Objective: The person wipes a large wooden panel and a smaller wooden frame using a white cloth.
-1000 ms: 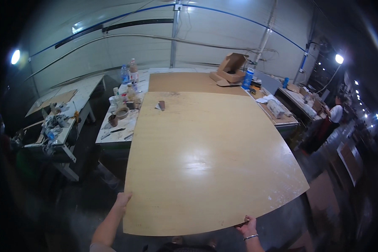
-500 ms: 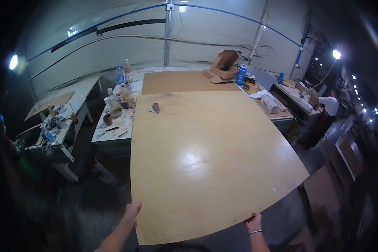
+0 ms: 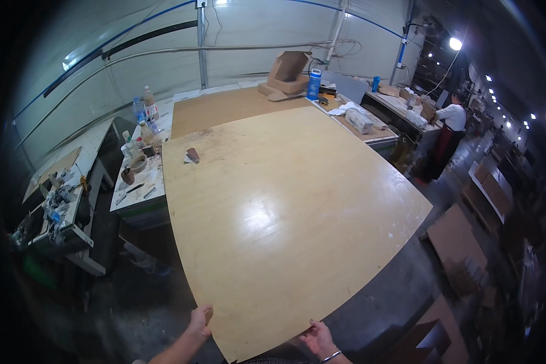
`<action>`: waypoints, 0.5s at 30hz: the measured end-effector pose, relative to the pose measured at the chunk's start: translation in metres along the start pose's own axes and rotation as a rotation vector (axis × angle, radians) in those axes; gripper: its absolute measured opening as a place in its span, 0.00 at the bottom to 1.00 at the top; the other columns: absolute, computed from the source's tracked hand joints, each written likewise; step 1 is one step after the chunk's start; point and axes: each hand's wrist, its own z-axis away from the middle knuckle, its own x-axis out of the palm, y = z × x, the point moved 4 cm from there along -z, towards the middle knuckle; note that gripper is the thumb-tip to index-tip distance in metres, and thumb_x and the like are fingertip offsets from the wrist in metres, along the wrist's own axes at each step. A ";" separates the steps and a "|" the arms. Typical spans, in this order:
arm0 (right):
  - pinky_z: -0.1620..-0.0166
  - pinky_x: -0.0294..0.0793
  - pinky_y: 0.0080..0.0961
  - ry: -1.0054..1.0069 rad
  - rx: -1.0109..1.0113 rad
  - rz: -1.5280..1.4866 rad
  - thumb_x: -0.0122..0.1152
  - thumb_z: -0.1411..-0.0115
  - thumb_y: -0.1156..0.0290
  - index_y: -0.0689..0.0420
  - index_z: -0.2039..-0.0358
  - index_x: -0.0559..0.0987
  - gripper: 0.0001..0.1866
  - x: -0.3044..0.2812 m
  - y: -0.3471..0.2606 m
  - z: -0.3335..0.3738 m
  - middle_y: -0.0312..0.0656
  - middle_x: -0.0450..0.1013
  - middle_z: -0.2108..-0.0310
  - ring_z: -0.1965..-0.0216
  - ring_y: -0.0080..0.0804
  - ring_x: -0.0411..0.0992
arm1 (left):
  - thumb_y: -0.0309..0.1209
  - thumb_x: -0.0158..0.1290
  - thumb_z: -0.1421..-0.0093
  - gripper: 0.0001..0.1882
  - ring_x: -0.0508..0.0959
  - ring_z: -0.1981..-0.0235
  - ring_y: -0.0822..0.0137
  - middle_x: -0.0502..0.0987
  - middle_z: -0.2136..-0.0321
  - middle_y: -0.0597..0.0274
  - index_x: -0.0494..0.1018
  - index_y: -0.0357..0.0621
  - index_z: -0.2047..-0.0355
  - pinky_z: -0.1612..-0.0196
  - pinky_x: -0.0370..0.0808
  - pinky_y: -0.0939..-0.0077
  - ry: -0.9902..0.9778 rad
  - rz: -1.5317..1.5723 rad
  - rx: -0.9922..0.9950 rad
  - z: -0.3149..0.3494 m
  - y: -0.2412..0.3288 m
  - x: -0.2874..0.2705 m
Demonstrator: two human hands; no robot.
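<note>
though whether the right fingers [image 3: 312,333] grip is unclear, left fingers [image 3: 207,312] clamp the glossy, yellowish, white-scuffed panel [image 3: 279,218].

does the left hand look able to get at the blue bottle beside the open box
Probably not: the left hand is at the near left edge of the pale panel, and the blue bottle stands beyond its far edge, so the panel's length lies between.

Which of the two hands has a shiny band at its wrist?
The right hand, at the board's near edge: a band rings its wrist. The left hand, at the left edge, shows none.
</note>
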 end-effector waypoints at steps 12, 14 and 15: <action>0.54 0.73 0.41 0.237 -0.446 -0.042 0.49 0.47 0.76 0.59 0.56 0.69 0.16 -0.072 -0.042 -0.024 0.42 0.71 0.60 0.57 0.38 0.72 | 0.30 0.49 0.47 0.14 0.74 0.60 0.53 0.75 0.64 0.50 0.68 0.36 0.62 0.50 0.70 0.57 -0.172 -0.087 -0.296 0.033 -0.068 0.048; 0.54 0.72 0.35 0.245 -0.455 -0.127 0.49 0.47 0.79 0.60 0.56 0.70 0.16 -0.055 -0.048 -0.009 0.42 0.72 0.59 0.57 0.35 0.70 | 0.30 0.47 0.47 0.18 0.72 0.53 0.50 0.73 0.58 0.47 0.66 0.32 0.57 0.42 0.63 0.59 -0.198 -0.141 -0.344 0.059 -0.065 0.068; 0.55 0.71 0.32 0.321 -0.449 -0.076 0.50 0.48 0.80 0.60 0.57 0.70 0.16 -0.071 -0.040 -0.021 0.42 0.72 0.60 0.57 0.33 0.70 | 0.30 0.47 0.47 0.21 0.70 0.50 0.49 0.72 0.55 0.46 0.64 0.30 0.54 0.41 0.61 0.57 -0.184 -0.170 -0.364 0.050 -0.067 0.057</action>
